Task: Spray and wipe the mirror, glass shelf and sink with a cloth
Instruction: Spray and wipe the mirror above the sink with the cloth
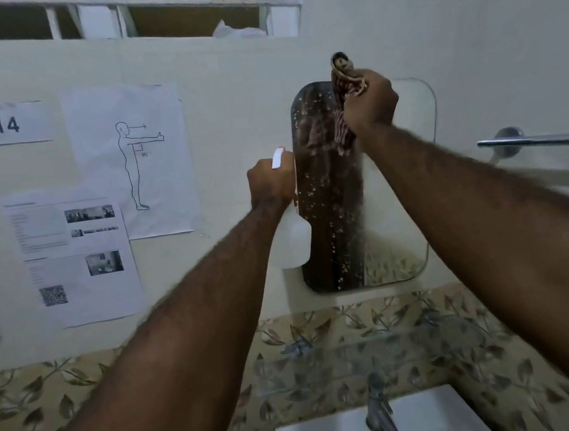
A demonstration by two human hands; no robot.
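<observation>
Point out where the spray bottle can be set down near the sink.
The sink basin right of the tap looks bare. The glass shelf under the mirror shows nothing on it. Higher up is crowded: left hand with spray bottle, right hand with cloth.

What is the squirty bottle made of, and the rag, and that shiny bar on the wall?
The spray bottle in the left hand looks like cloudy white plastic, dull and slightly see-through. The cloth in the right hand seems woven fabric: striped, bunched, hanging in soft folds. The towel bar looks like polished metal, probably chrome, since it gleams.
</observation>
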